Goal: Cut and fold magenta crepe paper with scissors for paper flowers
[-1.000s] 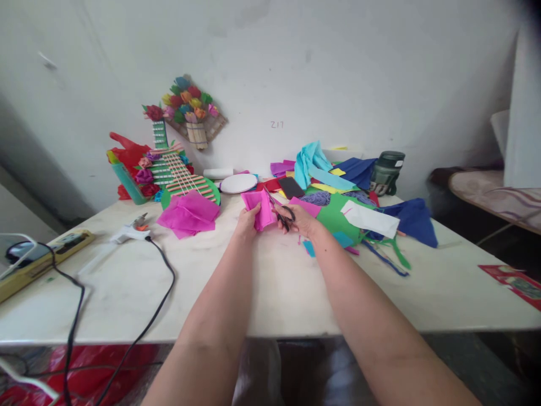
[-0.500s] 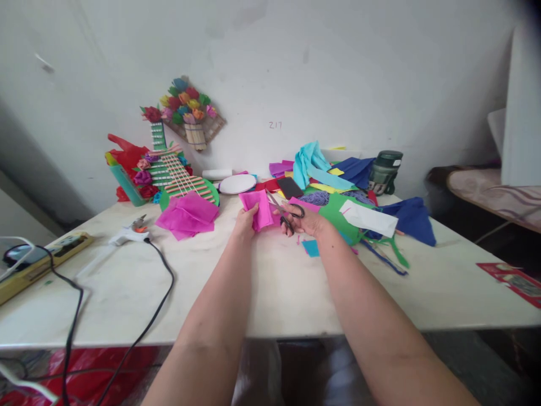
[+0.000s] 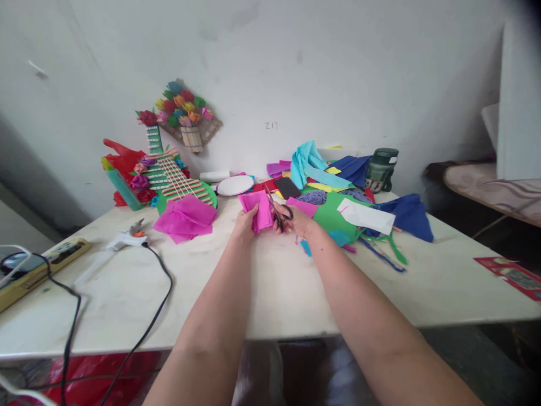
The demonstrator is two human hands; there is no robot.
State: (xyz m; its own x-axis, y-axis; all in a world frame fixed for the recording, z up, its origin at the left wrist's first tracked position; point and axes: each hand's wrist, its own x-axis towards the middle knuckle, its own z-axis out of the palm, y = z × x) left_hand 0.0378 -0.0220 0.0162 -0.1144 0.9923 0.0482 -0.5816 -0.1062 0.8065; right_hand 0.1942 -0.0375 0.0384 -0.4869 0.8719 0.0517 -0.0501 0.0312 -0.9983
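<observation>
Folded pink paper [image 3: 262, 210] is pinched in my left hand [image 3: 245, 221], thumb on top, above the middle of the table. My right hand [image 3: 296, 221] holds black-handled scissors [image 3: 279, 216], fingers at the handle loops. The blades point up and away, at the right edge of the pink paper. Whether they touch it is too small to tell. A second, loose pink sheet [image 3: 186, 219] lies to the left of my left hand.
A white glue gun [image 3: 129, 239] with a black cable and a yellow power strip [image 3: 46, 268] are at the left. Behind stand a flower-decorated craft piece [image 3: 177, 172] and a white disc [image 3: 235, 185]. Right of my hands are a phone [image 3: 288, 188], green sheet [image 3: 332, 214] and green bottle [image 3: 381, 169].
My right hand and the scissors have shifted slightly left, closer to the folded pink paper, and the scissors have turned more upright. The whole view has shifted slightly.
</observation>
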